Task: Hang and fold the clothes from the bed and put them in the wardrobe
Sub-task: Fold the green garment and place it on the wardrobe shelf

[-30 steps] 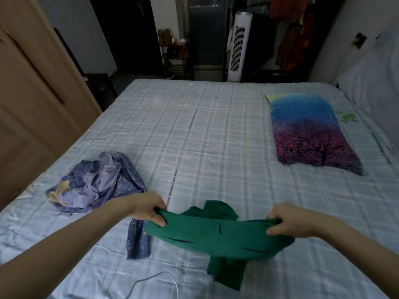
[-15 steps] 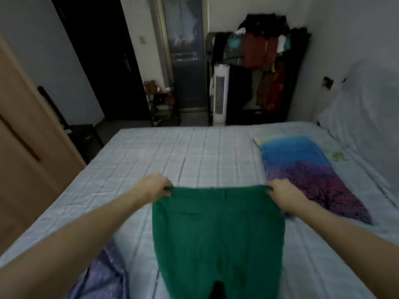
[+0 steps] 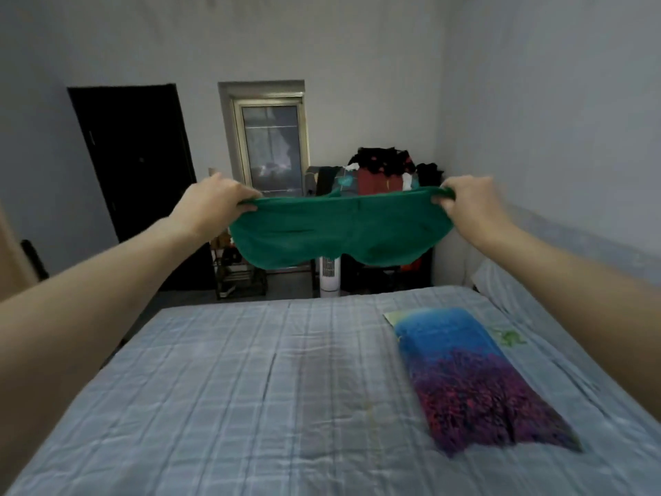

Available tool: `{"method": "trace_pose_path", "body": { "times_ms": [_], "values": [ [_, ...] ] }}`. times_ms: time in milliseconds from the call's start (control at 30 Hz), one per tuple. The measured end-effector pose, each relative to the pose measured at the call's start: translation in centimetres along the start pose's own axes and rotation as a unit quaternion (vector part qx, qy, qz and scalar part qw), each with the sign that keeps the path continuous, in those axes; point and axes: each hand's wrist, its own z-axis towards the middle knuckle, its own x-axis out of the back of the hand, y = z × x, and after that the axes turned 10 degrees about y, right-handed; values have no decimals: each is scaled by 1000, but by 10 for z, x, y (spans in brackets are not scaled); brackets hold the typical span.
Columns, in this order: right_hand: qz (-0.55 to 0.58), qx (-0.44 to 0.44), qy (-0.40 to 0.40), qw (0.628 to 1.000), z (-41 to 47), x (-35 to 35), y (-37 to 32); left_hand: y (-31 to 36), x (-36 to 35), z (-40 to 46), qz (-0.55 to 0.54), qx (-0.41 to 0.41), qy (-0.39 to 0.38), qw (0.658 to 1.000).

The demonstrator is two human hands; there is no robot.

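Two hands grip my green garment (image 3: 339, 232) aloft above the checked bed (image 3: 250, 388): left hand (image 3: 218, 202) pinches one end, right hand (image 3: 468, 202) the other.

Likely home bedroom: bed (image 3: 250, 406), clothes rack (image 3: 379, 173).

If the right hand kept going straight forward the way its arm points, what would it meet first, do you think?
Probably the clothes rack at the far wall beyond the bed. The right hand grips the green garment, and nothing nearer shows, though depth is unclear.
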Motion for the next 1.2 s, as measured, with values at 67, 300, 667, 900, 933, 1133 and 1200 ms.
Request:
{"method": "trace_pose_path", "body": {
  "times_ms": [67,300,667,900,933,1133,1200],
  "values": [
    [5,-3,-24,1000,-41,0,7,9,-9,-39,18,-27,-29,999],
    [-97,0,-167,981,-295,-48,60,61,-114,-254,-47,-105,-200,973],
    [-126,151,-484,853,-726,-74,132,213,-228,-648,-51,-218,-551,804],
    [-126,162,-430,879,-766,-59,122,228,-208,-721,-82,-44,-537,838],
    [-130,154,-440,875,-765,-57,120,228,-204,-723,-87,-37,-532,842],
    [-141,129,-447,874,-761,-33,114,236,-180,-718,-99,-20,-530,842],
    [-141,126,-431,883,-762,-20,114,234,-169,-719,-104,-26,-525,844]
  ]
}}
